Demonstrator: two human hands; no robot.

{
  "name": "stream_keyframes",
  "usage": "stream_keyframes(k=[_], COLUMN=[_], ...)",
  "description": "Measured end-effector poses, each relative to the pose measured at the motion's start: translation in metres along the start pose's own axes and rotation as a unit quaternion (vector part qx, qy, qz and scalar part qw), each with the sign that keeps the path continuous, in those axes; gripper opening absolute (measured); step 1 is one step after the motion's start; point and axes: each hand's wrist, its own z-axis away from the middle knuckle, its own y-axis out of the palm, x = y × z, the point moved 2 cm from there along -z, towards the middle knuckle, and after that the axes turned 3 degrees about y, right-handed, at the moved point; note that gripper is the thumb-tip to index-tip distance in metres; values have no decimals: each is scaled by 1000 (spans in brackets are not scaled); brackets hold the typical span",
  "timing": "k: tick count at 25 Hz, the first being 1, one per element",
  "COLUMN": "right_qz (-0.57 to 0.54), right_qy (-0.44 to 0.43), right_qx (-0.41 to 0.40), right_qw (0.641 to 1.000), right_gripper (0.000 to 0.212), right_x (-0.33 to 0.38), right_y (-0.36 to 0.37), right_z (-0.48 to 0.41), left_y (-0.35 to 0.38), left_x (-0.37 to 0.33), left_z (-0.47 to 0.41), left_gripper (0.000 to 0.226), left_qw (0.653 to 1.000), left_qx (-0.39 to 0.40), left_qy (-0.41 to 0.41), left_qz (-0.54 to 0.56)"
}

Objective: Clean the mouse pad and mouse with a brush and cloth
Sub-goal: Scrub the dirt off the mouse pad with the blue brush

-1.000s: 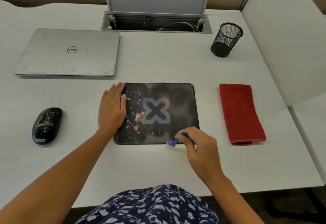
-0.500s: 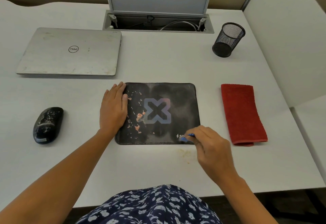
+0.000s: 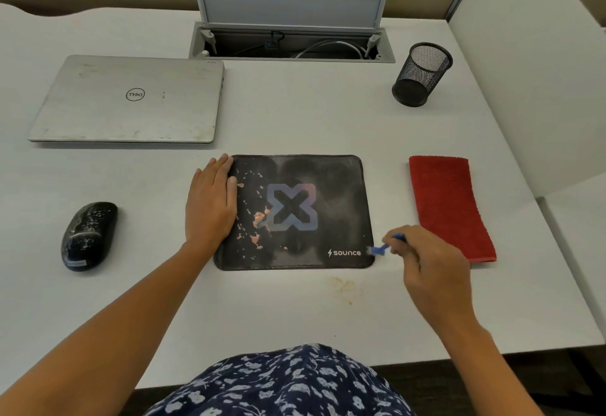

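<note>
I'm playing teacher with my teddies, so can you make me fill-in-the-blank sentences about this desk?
1. The right hand holds a small ____ brush at the near right corner of the mouse pad.
2. The left hand presses flat on the pad's ____ edge.
3. The folded cloth beside the pad is ____.
4. The lid of the laptop is ____.
Missing words: blue, left, red, closed.

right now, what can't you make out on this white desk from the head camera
Head view only:
Handle of the small blue brush: hidden in the right hand; bristles blurred.
Left edge of the black rectangular mouse pad: covered by the left hand.
Label on the speckled black mouse: too small to read.
Inside of the black mesh pen cup: too dark to tell contents.
</note>
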Motion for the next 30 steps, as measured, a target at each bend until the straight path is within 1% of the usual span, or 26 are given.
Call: stream_keyframes(k=[1, 3, 4, 5, 6, 7, 9, 10, 11, 12, 13, 15, 16, 17, 18, 19, 20, 21, 22, 23, 24, 25, 26, 27, 29, 30], right_qz=[-60, -165, -187, -177, -135, -75, 16, 31, 24, -10, -69, -210, -244, -232, -180, -97, -33, -15, -43, -102, -168, -208, -213, -189, -87, -47], right_qy=[35, 79, 84, 73, 54, 41, 57, 70, 73, 66, 58, 90, 116, 132, 134, 129, 126, 124, 118, 108, 104, 104, 103, 110, 143, 155], right_qx=[-10, -6, 10, 22, 18, -9, -103, -133, -143, -123, -84, 3, 23, 18, -16, -66, -118, -147, -136, -90, -26, 33, 61, 49, -64, -117], right_qw=[998, 983, 979, 981, 989, 996, 993, 988, 987, 990, 992, 974, 963, 963, 975, 985, 984, 981, 983, 985, 980, 972, 970, 975, 984, 980], right_gripper=[11, 23, 27, 28, 28, 27, 24, 25, 26, 27, 27, 21, 17, 15, 14, 15, 17, 18, 18, 17, 16, 16, 15, 15, 17, 18], right_x=[4, 24, 32, 35, 35, 30, 13, 8, 8, 13, 19, 29, 29, 25, 18, 10, 4, 3, 6, 13, 20, 25, 26, 21, 2, -6], right_y=[4, 18, 25, 31, 32, 30, 20, 17, 17, 20, 26, 35, 38, 37, 33, 27, 22, 19, 21, 26, 33, 39, 42, 42, 33, 27], right_z=[0, -2, -2, -1, 1, 3, 5, 7, 7, 6, 5, -2, -4, -8, -11, -15, -16, -17, -17, -17, -15, -13, -11, -13, -22, -27], left_y=[0, 0, 0, 0, 0, 0, 0, -1, -1, -1, -1, 0, -1, -1, -1, -1, -1, -2, -2, -2, -2, -2, -2, -2, -2, -2], left_x=[0, 0, 0, 0, 0, -1, -2, -2, -1, -1, -1, -1, -1, -1, -2, -2, -2, -3, -3, -3, -3, -3, -3, -2, -2, -2], left_z=[0, 0, 0, 0, 0, 0, 1, 1, 0, 0, 0, 0, 0, 0, 0, 0, 0, 0, 0, 0, 0, 1, 1, 1, 1, 1], left_gripper=[45, 45, 45, 45, 45, 45, 44, 44, 44, 44, 44, 45, 45, 45, 45, 45, 45, 46, 47, 49, 50, 50, 49, 49, 48, 48], left_qw=[1000, 1000, 1000, 1000, 1000, 1000, 1000, 1000, 1000, 1000, 1000, 1000, 1000, 1000, 1000, 1000, 1000, 1000, 1000, 1000, 1000, 1000, 1000, 1000, 1000, 1000], left_qx=[2, 4, 5, 6, 7, 7, 4, 3, 3, 4, 5, 7, 7, 7, 7, 7, 6, 4, 3, 3, 4, 4, 4, 4, 7, 7], left_qy=[0, -2, -3, -5, -6, -6, -3, -1, 0, 0, -1, -3, -2, -1, 0, 0, 0, 1, 1, 1, 1, 1, 1, 0, -3, -3], left_qz=[2, 1, 0, 1, 2, 1, -2, -2, -4, -5, -6, -7, -8, -8, -8, -8, -7, -6, -3, 0, 3, 4, 4, 5, 7, 7])
